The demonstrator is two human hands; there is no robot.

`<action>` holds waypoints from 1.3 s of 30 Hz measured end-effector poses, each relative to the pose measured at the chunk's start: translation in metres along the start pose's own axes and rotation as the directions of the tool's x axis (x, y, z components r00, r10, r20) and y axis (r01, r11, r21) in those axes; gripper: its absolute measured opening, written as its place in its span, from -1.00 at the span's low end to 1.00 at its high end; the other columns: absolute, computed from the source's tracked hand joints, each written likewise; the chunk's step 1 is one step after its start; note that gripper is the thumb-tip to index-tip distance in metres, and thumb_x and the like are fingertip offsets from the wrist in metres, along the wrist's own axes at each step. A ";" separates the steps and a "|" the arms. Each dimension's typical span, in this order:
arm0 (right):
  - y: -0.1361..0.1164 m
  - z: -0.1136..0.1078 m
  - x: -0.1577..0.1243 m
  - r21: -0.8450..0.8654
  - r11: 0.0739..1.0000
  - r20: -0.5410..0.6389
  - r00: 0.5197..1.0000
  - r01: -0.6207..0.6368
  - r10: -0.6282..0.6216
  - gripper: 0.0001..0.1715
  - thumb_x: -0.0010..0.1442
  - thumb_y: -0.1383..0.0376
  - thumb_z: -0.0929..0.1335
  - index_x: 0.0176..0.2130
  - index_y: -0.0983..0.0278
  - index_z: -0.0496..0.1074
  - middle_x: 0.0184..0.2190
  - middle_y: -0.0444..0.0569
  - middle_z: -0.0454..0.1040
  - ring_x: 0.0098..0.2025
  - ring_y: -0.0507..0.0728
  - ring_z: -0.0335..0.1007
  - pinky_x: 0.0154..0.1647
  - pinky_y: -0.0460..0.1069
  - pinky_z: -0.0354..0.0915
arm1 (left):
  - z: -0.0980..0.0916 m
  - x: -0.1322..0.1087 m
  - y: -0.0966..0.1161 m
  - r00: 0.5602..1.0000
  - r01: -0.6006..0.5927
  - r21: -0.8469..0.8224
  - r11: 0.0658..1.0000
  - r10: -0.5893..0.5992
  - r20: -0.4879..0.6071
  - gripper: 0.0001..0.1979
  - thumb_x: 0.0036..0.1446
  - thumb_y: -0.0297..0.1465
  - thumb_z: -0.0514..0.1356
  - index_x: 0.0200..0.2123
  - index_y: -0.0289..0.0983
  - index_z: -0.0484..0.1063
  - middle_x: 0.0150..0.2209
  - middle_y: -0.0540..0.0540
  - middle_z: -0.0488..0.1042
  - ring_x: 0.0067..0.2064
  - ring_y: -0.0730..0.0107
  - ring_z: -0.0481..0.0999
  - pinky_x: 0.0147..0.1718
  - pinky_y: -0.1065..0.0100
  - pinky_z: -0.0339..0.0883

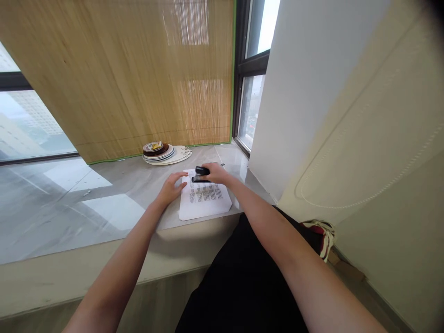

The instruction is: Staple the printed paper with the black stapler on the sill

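Observation:
A stack of printed white paper [204, 200] lies on the marble window ledge [69, 208]. My right hand [215, 174] is closed around a black stapler [201, 174] at the paper's far top corner. My left hand [172, 186] rests flat on the ledge with fingers stretched out, touching the left edge of the paper.
A pile of plates [165, 153] sits at the back of the ledge below a bamboo blind [138, 78]. A white wall [298, 92] stands at the right. My dark-clothed legs and a red and white shoe [321, 233] are below the ledge.

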State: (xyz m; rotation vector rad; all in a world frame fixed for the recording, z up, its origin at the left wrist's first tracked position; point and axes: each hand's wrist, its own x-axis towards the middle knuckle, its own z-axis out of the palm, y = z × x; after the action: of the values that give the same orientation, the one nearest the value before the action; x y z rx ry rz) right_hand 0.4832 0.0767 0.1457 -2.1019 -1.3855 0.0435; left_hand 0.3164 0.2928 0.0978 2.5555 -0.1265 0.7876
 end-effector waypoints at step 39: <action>0.054 -0.030 -0.015 -0.315 0.888 0.064 0.926 -0.334 0.371 -0.61 0.23 0.30 0.44 0.06 0.16 0.55 0.07 0.08 0.60 0.16 0.32 0.47 0.06 0.07 0.35 | -0.005 -0.001 0.021 0.907 -0.107 0.120 0.987 0.047 0.419 -0.61 0.36 -0.12 0.13 0.13 -0.12 0.51 0.13 -0.19 0.46 0.20 -0.02 0.42 0.25 -0.01 0.22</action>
State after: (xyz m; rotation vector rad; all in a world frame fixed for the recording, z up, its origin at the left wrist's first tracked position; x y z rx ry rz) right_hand 0.5309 0.0356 0.1383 -2.6285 -1.1097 0.1195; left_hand 0.3088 0.2766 0.1091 2.8338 -0.3190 0.2726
